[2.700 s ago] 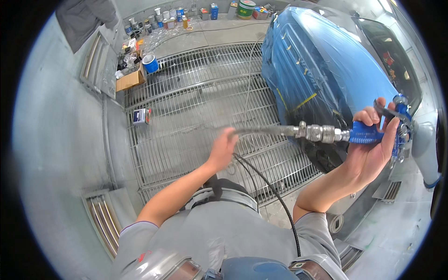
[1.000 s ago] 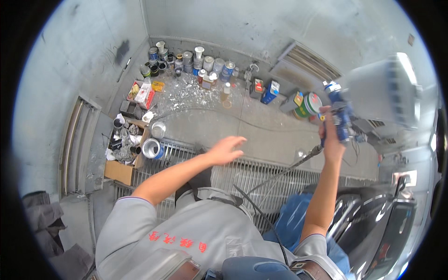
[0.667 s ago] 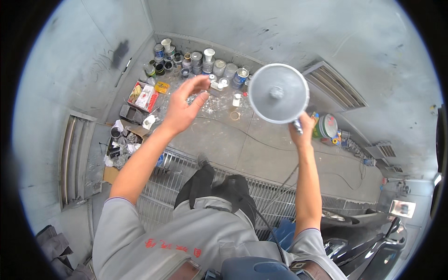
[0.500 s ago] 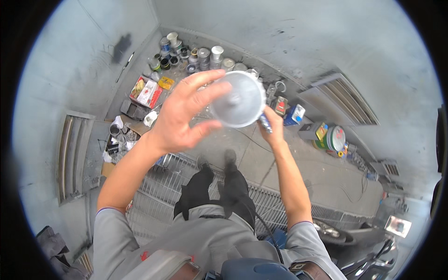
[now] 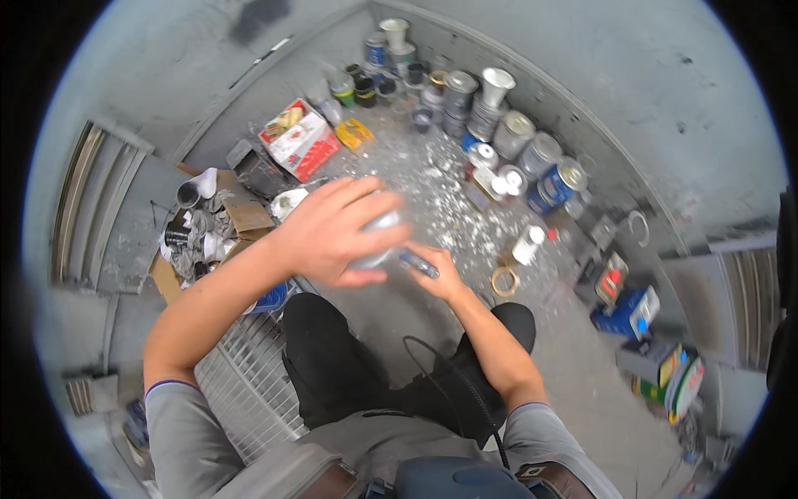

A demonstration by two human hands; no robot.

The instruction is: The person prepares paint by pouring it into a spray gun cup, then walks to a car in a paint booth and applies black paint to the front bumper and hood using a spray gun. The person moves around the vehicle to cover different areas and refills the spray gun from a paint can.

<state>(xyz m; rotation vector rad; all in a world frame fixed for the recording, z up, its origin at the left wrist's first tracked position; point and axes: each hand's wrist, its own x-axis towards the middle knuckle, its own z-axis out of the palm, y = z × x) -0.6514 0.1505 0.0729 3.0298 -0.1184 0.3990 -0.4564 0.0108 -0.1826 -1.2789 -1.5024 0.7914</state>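
My left hand [image 5: 337,233] curls over a translucent plastic cup [image 5: 382,226], its fingers bent around the side and partly blurred. Just right of it, my right hand [image 5: 442,276] is closed on the metal handle [image 5: 421,264] of what looks like a spray gun. The cup sits at the upper end of this gun; most of both is hidden behind my left hand. A thin black hose [image 5: 416,345] loops in front of my legs.
Paint cans [image 5: 515,133] and mixing cups line the far wall. A carton of rags [image 5: 249,214] and a red-white box [image 5: 303,145] stand left. A white bottle [image 5: 528,244] and tape roll [image 5: 504,281] lie ahead; a blue can [image 5: 623,312] is right. White specks cover the floor.
My view has moved closer to the floor and the cans, with my knees now bent. Both hands and the gun came lower; my left hand's spread fingers have come around the cup.
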